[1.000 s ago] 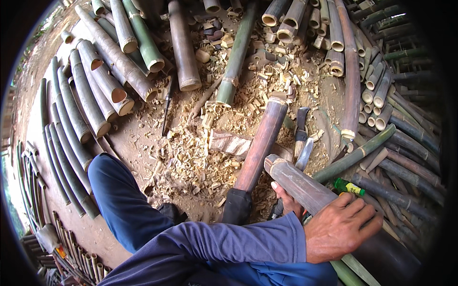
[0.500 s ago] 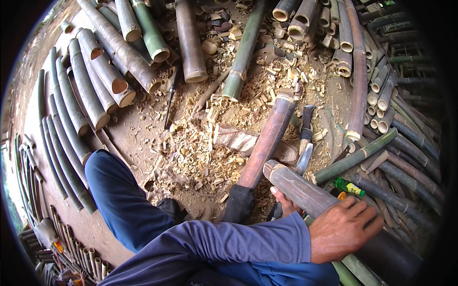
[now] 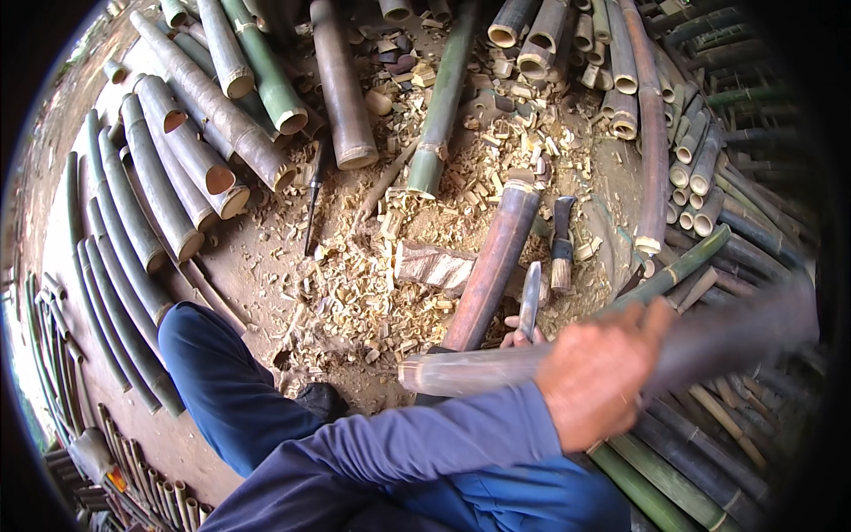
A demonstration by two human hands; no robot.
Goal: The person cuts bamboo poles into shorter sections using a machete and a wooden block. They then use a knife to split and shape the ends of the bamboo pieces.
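My left hand (image 3: 592, 377), blurred and reached across to the right, is wrapped over a thick dark bamboo pole (image 3: 479, 368). The pole lies nearly level, its pale cut end to the left and its smeared far part to the right. Just beyond it, my right hand (image 3: 514, 335) shows only a few fingers, closed around a knife whose bright blade (image 3: 530, 297) points up and away. The pole hides the knife's handle and the rest of that hand. A reddish bamboo length (image 3: 496, 266) slants away behind, resting across a pale wood block (image 3: 433, 266).
A second blade with a wooden handle (image 3: 561, 253) lies right of the reddish bamboo. Shavings (image 3: 355, 301) cover the ground ahead. Bamboo lengths (image 3: 160, 204) lie in rows at left, with more stacked at right (image 3: 705, 173). A thin dark pointed tool (image 3: 314, 195) lies at upper left.
The bamboo pole has swung from a slant to nearly level, its cut end moving left and nearer. My left hand has shifted left and upward. The knife blade stands more upright and farther left.
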